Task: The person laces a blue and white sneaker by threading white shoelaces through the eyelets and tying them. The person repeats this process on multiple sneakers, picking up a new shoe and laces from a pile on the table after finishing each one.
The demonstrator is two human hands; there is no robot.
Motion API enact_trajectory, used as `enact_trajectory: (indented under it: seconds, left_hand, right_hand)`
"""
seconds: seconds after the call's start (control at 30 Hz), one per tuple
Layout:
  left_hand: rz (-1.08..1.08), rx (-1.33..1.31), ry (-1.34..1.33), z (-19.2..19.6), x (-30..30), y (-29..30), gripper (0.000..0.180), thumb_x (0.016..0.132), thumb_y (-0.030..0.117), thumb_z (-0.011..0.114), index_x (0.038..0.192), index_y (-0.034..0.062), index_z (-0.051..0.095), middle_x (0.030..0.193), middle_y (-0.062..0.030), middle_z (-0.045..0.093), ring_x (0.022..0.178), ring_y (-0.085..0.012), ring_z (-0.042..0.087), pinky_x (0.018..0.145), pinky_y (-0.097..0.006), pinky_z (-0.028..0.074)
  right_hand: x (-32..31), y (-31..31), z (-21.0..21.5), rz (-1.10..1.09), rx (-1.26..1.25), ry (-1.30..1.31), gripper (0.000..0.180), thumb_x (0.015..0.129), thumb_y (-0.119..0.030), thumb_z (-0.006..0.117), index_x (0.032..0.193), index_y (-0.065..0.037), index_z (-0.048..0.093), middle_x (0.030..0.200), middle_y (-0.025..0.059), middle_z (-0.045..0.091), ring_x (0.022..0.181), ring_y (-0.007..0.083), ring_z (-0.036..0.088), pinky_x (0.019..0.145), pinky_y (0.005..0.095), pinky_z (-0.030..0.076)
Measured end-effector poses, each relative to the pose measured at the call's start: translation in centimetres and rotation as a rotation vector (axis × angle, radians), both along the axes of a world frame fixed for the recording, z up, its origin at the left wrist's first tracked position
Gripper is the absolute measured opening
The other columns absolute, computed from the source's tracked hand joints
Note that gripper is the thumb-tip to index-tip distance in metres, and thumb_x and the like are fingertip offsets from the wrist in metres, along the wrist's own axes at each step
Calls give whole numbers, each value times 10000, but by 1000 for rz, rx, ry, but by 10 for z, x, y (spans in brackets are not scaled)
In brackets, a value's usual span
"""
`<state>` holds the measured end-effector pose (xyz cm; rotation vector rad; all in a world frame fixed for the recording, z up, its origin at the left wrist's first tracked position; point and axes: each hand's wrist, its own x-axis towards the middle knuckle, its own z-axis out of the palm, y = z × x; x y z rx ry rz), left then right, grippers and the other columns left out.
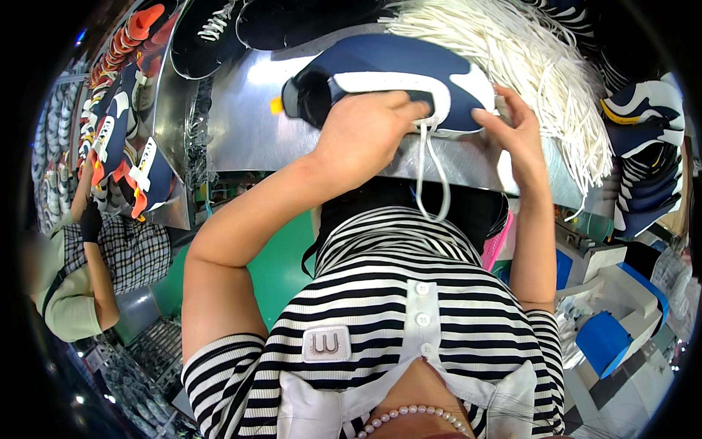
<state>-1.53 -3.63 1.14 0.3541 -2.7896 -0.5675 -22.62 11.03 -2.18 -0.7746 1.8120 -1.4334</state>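
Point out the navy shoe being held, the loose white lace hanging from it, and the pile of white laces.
navy shoe (409, 62), head view, blue side panel.
white lace (431, 183), head view, hanging loop.
pile of white laces (526, 58), head view, middle of the heap.

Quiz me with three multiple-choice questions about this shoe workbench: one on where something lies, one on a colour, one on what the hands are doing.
1. Where is the heap of white laces?
A. right of the shoe
B. on the floor
C. in a box

2. What colours is the shoe?
A. red and black
B. navy and white
C. all green

3. The left hand is
A. hanging free
B. gripping the shoe
C. holding scissors

A: the heap spreads past the right hand.
B: navy upper, white trim.
B: its fingers press the shoe's side.
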Motion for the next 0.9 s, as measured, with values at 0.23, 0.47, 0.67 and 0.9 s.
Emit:
enact_trajectory:
  seconds: [0.23,0.47,0.67,0.9]
  left_hand:
    - [348,1147,-543,7,0,-38,513,892,520,649,1172,93,692,1215,-115,650,1230,-254,519,1079,-364,330]
    - [335,1239,-492,1,-17,-38,207,835,271,730,924,85,742,944,-29,695,987,-141,591,940,-281,393]
    - [262,575,-25,-35,-13,-43,167,787,213,672,863,78,735,796,-93,715,740,-253,679,714,-334,520]
    - [183,510,12,-28,-11,-35,178,799,224,674,882,85,749,827,-107,717,772,-266,684,741,-339,521]
  right_hand:
    - [25,-15,-4,-9,-38,-106,453,786,-157,814,1142,14,594,918,27,648,786,82,573,700,223,463]
    - [30,-16,-5,-61,-1,-170,438,832,-182,774,1152,33,567,950,62,662,797,90,585,697,221,461]
    - [27,-11,-10,-127,90,-360,367,841,-247,755,1069,-16,586,782,4,625,578,20,451,512,184,303]
    - [27,-5,0,-50,91,-305,377,845,-273,756,1052,-16,574,766,-29,577,569,15,405,495,204,261]
